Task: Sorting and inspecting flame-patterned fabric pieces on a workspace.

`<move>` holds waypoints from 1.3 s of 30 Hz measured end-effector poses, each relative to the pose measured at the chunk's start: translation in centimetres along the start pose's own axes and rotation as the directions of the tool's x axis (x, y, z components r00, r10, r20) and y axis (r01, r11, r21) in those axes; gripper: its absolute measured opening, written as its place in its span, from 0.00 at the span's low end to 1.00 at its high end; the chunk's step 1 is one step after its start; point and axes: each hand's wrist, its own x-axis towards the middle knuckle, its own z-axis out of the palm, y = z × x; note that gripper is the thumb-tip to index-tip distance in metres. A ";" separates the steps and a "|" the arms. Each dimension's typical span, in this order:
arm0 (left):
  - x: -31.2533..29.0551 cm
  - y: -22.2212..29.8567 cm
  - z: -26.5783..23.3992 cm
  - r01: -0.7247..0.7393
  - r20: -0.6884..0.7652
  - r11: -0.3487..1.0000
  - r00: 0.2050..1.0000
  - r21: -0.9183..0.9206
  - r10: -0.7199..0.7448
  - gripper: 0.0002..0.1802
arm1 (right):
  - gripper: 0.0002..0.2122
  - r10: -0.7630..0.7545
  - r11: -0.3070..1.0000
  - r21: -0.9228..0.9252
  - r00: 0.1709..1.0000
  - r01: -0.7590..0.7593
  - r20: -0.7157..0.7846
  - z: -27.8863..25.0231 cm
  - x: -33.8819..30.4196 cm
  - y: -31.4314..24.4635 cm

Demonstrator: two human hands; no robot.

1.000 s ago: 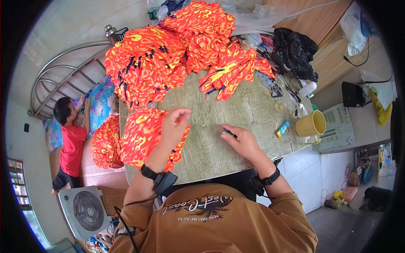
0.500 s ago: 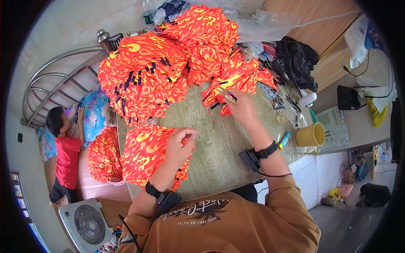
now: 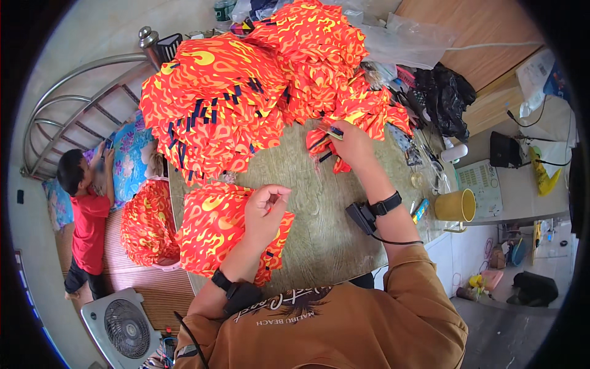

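My left hand [image 3: 265,212] rests over a red-orange flame-print cloth piece [image 3: 212,224] at the near left of the table. Its thumb and forefinger are pinched together; anything between them is too small to make out. My right hand [image 3: 354,146] is closed on small thread snips [image 3: 334,132], their tips pointing left and mostly hidden. Just beside and beneath it lies a crumpled flame-print piece [image 3: 374,112] with dark edging. Large heaps of the same cloth [image 3: 212,67] fill the far left and far middle [image 3: 316,46], dark strips showing along their folds.
The wooden table [image 3: 301,227] has a yellow cup [image 3: 455,206] and a black plastic bag [image 3: 445,98] at its right. Left of it are a basket of flame-print cloth [image 3: 149,221], a fan [image 3: 126,326] and a person in red [image 3: 90,224] beside a bed.
The view has shifted slightly. My right hand and the snips have turned a little over the crumpled cloth. My left hand keeps its pinch above the near cloth.
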 end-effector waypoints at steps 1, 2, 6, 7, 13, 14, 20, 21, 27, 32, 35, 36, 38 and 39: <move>0.1 0.0 0.1 -0.003 -0.001 1.000 1.000 0.001 0.003 0.06 | 0.11 -0.004 0.998 0.065 0.999 0.007 -0.045 0.1 -0.2 0.5; 0.1 0.0 0.1 -0.007 -0.004 1.000 1.000 0.004 0.007 0.06 | 0.11 -0.007 0.991 0.131 0.996 0.019 -0.090 0.0 -0.5 0.5; -0.1 -0.3 0.0 -0.010 -0.011 1.000 1.000 -0.013 0.010 0.06 | 0.09 -0.057 0.934 0.323 0.955 0.154 -0.291 -1.0 -2.7 0.4; -0.1 -0.2 0.0 -0.014 -0.008 1.000 1.000 -0.014 0.014 0.06 | 0.08 -0.072 0.900 0.376 0.927 0.220 -0.368 -1.6 -3.4 0.2; -0.1 -0.2 -0.4 0.013 0.052 0.998 0.998 0.066 -0.016 0.07 | 0.06 -0.226 0.699 0.597 0.913 0.395 -0.340 -4.1 -9.1 -0.5; -0.1 -0.2 -0.4 0.011 0.068 0.996 0.998 0.090 -0.017 0.08 | 0.06 -0.257 0.678 0.631 0.926 0.376 -0.275 -4.2 -10.0 -0.6; -0.6 0.2 0.6 -0.012 0.156 0.999 0.988 -0.039 0.018 0.14 | 0.06 -0.259 0.756 0.604 0.963 0.251 -0.076 -2.4 -11.9 -2.6; -1.0 0.7 1.2 -0.017 0.168 0.996 0.985 -0.089 0.032 0.15 | 0.07 -0.236 0.786 0.579 0.971 0.215 -0.040 -1.9 -11.9 -2.9; -1.1 1.3 1.5 -0.082 0.142 0.978 0.984 -0.193 0.110 0.15 | 0.10 -0.160 0.712 0.685 0.986 0.154 -0.055 1.3 -13.5 -5.0; -0.6 1.0 -0.6 0.198 0.070 0.969 0.979 -0.144 -0.190 0.10 | 0.16 -0.149 0.605 0.781 0.986 0.155 -0.080 0.7 -16.0 -4.4; -0.4 0.5 -0.8 0.209 0.053 0.953 0.978 -0.218 -0.202 0.08 | 0.23 -0.213 0.867 0.474 0.975 0.155 0.070 0.7 -17.5 -4.1; -0.4 0.4 -0.8 0.184 0.032 0.963 0.983 -0.199 -0.181 0.07 | 0.23 -0.214 0.866 0.475 0.974 0.157 0.069 0.8 -17.5 -4.1; -0.7 0.6 -0.4 0.141 -0.007 0.978 0.990 -0.157 -0.144 0.06 | 0.24 -0.208 0.916 0.361 0.977 0.178 0.048 1.3 -17.8 -4.4; -0.7 0.8 -0.3 0.142 -0.006 0.978 0.989 -0.154 -0.145 0.06 | 0.25 -0.207 0.935 0.303 0.978 0.186 0.037 1.4 -17.9 -4.6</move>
